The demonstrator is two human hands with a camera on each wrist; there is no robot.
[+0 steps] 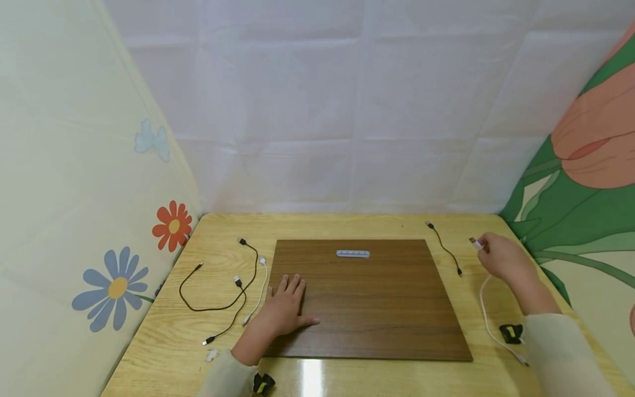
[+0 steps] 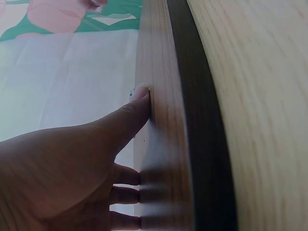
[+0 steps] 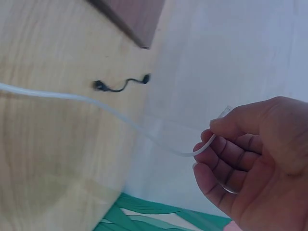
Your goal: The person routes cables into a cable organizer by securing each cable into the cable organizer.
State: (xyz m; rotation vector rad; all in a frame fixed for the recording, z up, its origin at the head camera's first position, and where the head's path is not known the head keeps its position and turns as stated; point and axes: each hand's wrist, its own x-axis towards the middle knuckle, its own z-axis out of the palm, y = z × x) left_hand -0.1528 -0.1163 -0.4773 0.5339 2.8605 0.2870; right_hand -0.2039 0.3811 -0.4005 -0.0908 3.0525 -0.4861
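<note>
My right hand is raised above the table's right side, pinching a white USB cable near its USB plug between thumb and fingers. From there the cable hangs down, and its far end lies on the table toward the front. In the right wrist view the white cable curves away from the fingertips. My left hand rests with spread fingers on the left part of a dark brown wooden board. The left wrist view shows the thumb and fingertips touching the board's surface.
A pale notched strip sits near the board's far edge. Right of the board lies a short black cable. On the left are a long black cable, a shorter black one, a short white cable and a small white piece.
</note>
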